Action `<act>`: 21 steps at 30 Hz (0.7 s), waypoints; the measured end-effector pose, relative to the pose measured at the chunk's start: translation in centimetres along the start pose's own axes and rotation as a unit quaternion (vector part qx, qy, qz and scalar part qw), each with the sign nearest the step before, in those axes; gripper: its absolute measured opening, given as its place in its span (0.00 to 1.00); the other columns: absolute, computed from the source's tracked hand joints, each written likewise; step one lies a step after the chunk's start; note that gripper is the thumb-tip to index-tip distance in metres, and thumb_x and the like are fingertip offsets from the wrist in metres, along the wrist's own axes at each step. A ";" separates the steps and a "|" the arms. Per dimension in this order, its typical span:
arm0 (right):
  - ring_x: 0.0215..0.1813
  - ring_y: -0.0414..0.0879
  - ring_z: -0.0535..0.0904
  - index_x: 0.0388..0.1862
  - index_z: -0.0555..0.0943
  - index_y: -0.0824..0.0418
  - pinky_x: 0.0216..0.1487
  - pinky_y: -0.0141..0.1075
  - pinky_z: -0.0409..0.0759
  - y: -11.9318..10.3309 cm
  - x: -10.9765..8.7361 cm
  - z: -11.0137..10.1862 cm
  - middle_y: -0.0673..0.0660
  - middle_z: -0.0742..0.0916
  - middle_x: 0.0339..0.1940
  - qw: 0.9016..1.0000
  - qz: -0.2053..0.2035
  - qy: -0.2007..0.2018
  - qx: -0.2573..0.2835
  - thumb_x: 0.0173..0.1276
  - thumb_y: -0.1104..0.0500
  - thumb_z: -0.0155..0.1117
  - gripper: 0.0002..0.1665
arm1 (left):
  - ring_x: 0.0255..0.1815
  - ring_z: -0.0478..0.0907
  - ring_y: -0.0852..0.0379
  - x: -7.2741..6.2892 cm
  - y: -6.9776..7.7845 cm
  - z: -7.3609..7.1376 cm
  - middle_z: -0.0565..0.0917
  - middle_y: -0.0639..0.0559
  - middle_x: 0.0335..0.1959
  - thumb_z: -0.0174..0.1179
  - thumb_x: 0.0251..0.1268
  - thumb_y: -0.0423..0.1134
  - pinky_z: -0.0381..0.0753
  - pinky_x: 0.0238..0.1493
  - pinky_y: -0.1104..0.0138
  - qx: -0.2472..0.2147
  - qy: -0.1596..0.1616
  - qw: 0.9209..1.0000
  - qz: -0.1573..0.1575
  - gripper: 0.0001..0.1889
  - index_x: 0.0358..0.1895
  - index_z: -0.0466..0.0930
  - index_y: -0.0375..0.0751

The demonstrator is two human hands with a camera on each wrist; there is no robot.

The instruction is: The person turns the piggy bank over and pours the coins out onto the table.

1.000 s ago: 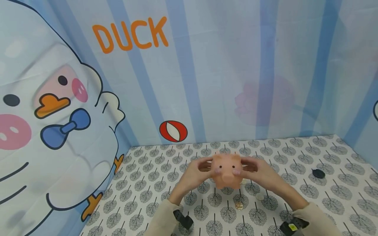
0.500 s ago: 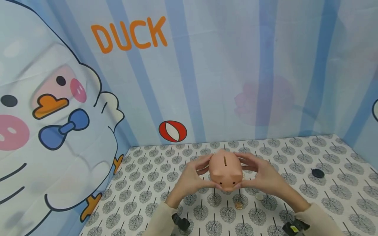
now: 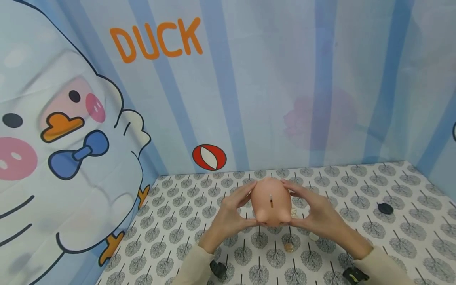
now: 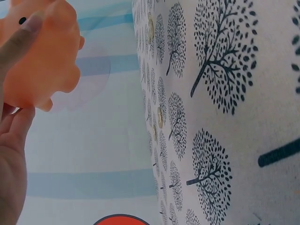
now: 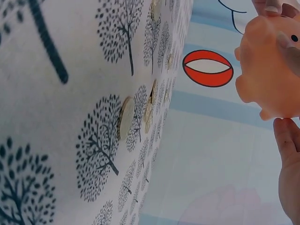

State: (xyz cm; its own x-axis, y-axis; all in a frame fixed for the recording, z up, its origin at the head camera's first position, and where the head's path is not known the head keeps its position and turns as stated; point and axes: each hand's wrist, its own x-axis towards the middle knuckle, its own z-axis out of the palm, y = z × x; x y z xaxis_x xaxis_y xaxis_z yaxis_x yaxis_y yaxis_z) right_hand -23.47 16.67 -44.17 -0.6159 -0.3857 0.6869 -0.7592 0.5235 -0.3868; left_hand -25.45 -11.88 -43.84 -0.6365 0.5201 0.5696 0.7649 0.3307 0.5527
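Note:
A peach-pink piggy bank (image 3: 270,208) is held up between both hands, its slotted back facing the head camera. A small pale spot shows at the far end of its dark slot. My left hand (image 3: 231,211) grips one side, thumb near the face and fingers toward the rear. My right hand (image 3: 317,208) grips the opposite side in the same way. Both wrist views show a gap between the piggy bank's feet and the tabletop. Below lie a gold-coloured coin (image 3: 288,247) and a pale coin (image 3: 313,236); in the right wrist view another coin (image 5: 149,117) shows.
A tree-patterned cloth (image 3: 192,225) covers the table. Toward the right lies a small black oval object (image 3: 385,208). Behind the table hangs a blue striped curtain (image 3: 263,99) with a duck print. Black wrist straps (image 3: 218,269) sit at the sleeve ends.
Both hands have tipped the piggy bank forward: its face pointed at the head camera first, and now its slotted back does. The pale spot in the slot appears only now.

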 end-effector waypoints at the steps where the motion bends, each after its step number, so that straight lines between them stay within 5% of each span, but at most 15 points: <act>1: 0.60 0.54 0.88 0.80 0.70 0.55 0.60 0.55 0.89 0.0 0.0 0.0 0.60 0.81 0.74 1.000 0.002 0.000 0.000 0.37 0.58 0.93 0.68 | 0.78 0.73 0.43 0.0 0.0 0.0 0.71 0.41 0.79 0.84 0.49 0.33 0.79 0.73 0.68 -0.001 -0.001 1.000 -0.002 0.55 0.82 0.62 0.44; 12: 0.60 0.54 0.88 0.80 0.70 0.56 0.60 0.51 0.90 0.2 -0.2 0.0 0.60 0.82 0.73 1.000 0.006 -0.005 0.014 0.38 0.58 0.93 0.66 | 0.76 0.75 0.41 0.1 0.0 0.3 0.70 0.37 0.79 0.84 0.48 0.34 0.79 0.72 0.68 -0.013 -0.007 1.000 0.003 0.55 0.82 0.62 0.38; 21: 0.63 0.54 0.87 0.80 0.70 0.56 0.62 0.52 0.89 0.6 -0.5 0.0 0.59 0.81 0.75 0.999 0.029 -0.023 0.037 0.43 0.55 0.92 0.64 | 0.77 0.75 0.46 0.0 -0.2 0.2 0.72 0.46 0.79 0.84 0.49 0.36 0.78 0.73 0.69 -0.067 -0.030 0.996 -0.048 0.55 0.83 0.62 0.44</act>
State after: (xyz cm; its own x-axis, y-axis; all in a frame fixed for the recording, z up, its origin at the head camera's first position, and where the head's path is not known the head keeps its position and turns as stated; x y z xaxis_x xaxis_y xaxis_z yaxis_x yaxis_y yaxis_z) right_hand -23.64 17.17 -44.71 -0.6673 -0.3919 0.6334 -0.7341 0.4893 -0.4708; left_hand -25.54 -11.84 -44.06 -0.6963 0.5379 0.4752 0.6777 0.2747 0.6822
